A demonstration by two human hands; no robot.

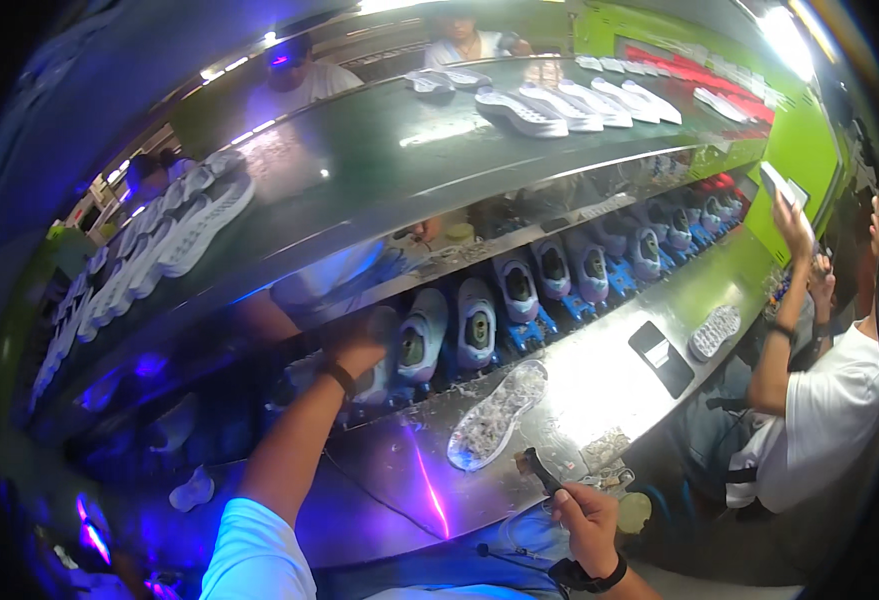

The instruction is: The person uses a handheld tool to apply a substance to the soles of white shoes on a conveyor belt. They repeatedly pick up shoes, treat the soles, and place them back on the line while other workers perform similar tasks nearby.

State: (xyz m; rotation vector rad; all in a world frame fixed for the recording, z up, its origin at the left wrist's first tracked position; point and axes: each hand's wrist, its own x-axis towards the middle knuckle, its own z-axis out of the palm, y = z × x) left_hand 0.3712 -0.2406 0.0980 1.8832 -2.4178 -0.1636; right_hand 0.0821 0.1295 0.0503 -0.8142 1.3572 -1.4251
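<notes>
My left hand (357, 350) reaches into the row of shoes and touches a pale shoe (381, 335); both are blurred, and the fingers are mostly hidden. To its right, another pale shoe (419, 345) stands in the row on blue supports. My right hand (587, 520), near the bench's front edge, is closed around the dark handle of a small brush (539, 470). Left of the brush, a white shoe sole (499, 415) lies on the metal bench, its face covered with whitish flecks.
Several white soles (524, 112) lie on the upper green belt (389, 150), with more soles (204, 225) at left. A dark phone (661, 358) and a sole (714, 332) lie on the bench at right. There a co-worker (819, 400) holds a white sole; others stand beyond.
</notes>
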